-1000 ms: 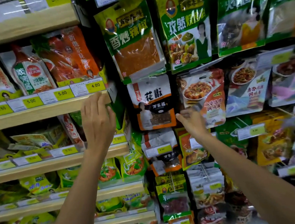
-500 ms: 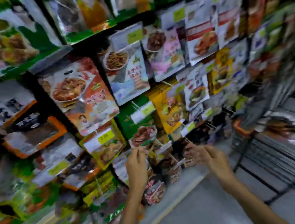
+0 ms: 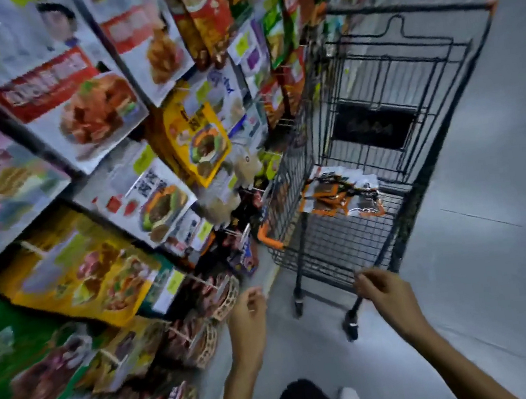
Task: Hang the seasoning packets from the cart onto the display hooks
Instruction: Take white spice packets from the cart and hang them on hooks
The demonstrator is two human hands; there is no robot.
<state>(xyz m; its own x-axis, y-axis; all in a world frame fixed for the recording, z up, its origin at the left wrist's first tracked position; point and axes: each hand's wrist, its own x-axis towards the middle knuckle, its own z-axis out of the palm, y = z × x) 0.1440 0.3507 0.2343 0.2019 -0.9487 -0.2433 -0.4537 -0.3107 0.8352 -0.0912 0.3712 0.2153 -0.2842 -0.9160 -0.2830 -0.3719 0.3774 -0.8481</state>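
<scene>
view: a second ago the head camera faces the shelf edge and the hanging rows head-on; now it swings right and down, and the frame is smeared by that turn.
left hand: the left hand (image 3: pixel 248 320) was flat against a shelf front; it now hangs low over the floor (image 3: pixel 483 172), fingers loosely curled, holding nothing.
right hand: the right hand (image 3: pixel 387 296) was up at a hanging pack; it now sits low near the near end of the cart (image 3: pixel 410 10), fingers loosely bent and empty. blur hides whether the fingertips touch the wire.
seasoning packets: the seasoning packets (image 3: pixel 342 197) lie in a loose orange, black and silver heap on the basket floor of the cart, well ahead of both hands.
display: the hung packs (image 3: pixel 201 140) fill the rack on the left, with yellow price tags in front; single hooks are too blurred to pick out.
cart position: it stands in the aisle, just beside the rack.
meaning for the task: both hands have left the rack empty, so i judge one hanging round is closed and the next fetch begins.
next move: probably a reach forward over the cart rim to the heap, then back to a hook.
risk: the packs overlap, so more than one may lift together.
</scene>
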